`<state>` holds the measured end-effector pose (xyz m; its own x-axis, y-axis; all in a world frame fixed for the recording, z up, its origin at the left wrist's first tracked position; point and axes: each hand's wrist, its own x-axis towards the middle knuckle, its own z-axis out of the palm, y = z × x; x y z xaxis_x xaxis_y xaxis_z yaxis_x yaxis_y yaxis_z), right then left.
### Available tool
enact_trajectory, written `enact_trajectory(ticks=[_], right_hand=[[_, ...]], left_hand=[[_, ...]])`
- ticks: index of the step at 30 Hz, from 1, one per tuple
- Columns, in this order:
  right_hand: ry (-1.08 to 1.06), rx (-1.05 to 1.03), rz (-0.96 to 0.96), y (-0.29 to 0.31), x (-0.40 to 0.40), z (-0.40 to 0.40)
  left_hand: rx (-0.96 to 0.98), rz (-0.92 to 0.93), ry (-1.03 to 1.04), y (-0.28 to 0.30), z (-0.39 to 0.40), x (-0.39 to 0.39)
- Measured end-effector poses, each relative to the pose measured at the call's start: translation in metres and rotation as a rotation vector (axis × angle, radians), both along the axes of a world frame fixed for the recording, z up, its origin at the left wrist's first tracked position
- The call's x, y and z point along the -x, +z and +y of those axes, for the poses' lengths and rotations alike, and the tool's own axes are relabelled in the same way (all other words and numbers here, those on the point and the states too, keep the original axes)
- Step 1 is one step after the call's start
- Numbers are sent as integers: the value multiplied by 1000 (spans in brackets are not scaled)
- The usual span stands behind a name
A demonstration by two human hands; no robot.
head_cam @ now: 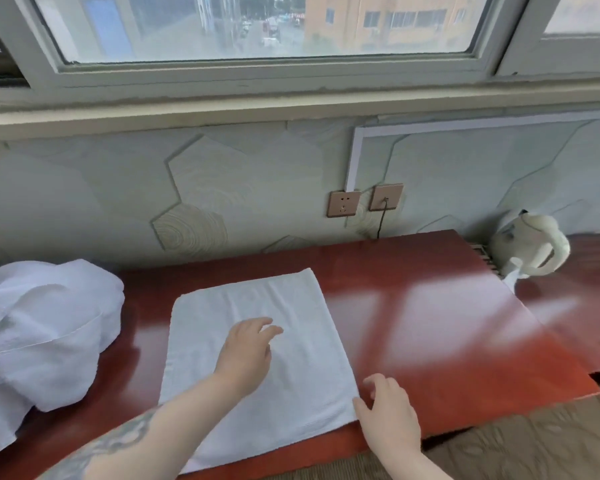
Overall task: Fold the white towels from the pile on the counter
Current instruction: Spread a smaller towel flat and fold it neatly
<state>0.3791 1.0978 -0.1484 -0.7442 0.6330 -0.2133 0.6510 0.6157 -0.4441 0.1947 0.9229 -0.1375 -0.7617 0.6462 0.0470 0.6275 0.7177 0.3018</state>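
Observation:
A white towel (pixel 291 341) lies spread flat on the red-brown counter (pixel 430 323), folded into a rectangle whose near edge reaches the counter's front. My left hand (pixel 246 355) rests palm down on the towel's middle with relaxed fingers. At the towel's near right corner sits my right hand (pixel 388 407), fingers loosely bent, touching the towel's right edge and the counter. A loose pile of white towels (pixel 42 334) is heaped at the left end of the counter.
A white electric kettle (pixel 530 247) stands at the back right of the counter. Two wall sockets (pixel 343 203) are above the counter, one with a dark cord plugged in. The counter's right end (pixel 593 386) drops off to patterned floor.

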Motion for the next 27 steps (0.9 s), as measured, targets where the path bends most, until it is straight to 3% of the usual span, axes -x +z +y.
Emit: enact_trajectory(ticks=[4,10,15,21,27], right_hand=[[-173,62,-60,0,0,-4],[-406,93,-87,5,14,-30],[-598,45,-136,5,25,-39],[-720,25,-128,3,35,-49],[-742,34,43,23,31,-74]], left_hand=[[218,84,-338,21,72,66],[477,204,-582,23,135,139],[635,141,-652,6,159,169],[478,155,-697,-11,170,182],[196,91,-656,8,163,201]])
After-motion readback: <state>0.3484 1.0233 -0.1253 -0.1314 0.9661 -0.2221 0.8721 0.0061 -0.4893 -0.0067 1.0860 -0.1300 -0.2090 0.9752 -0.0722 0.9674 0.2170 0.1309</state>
